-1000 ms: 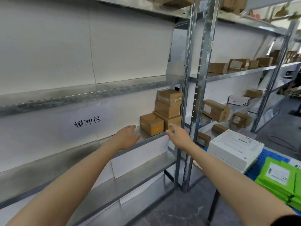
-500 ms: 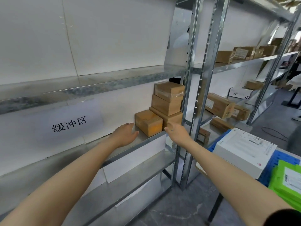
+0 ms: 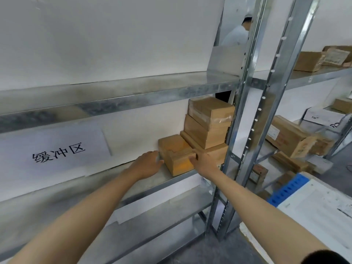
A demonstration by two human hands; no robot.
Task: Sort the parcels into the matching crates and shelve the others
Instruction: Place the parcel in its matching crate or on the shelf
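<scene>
A small brown cardboard parcel sits on the middle metal shelf, just left of a stack of three brown parcels. My left hand touches the small parcel's left side with fairly straight fingers. On the parcel's right front corner lies my right hand, fingers along the top edge and thumb on the front face. The parcel stands flat on the shelf between both hands.
A paper sign with printed characters hangs on the white back panel. Steel uprights stand right of the stack. More parcels fill the right-hand shelves. A white box lies on a blue crate. A person in white stands behind the rack.
Both hands have moved forward and closed in on the small parcel; they were short of it and now touch its two sides. The view has moved closer to the shelf.
</scene>
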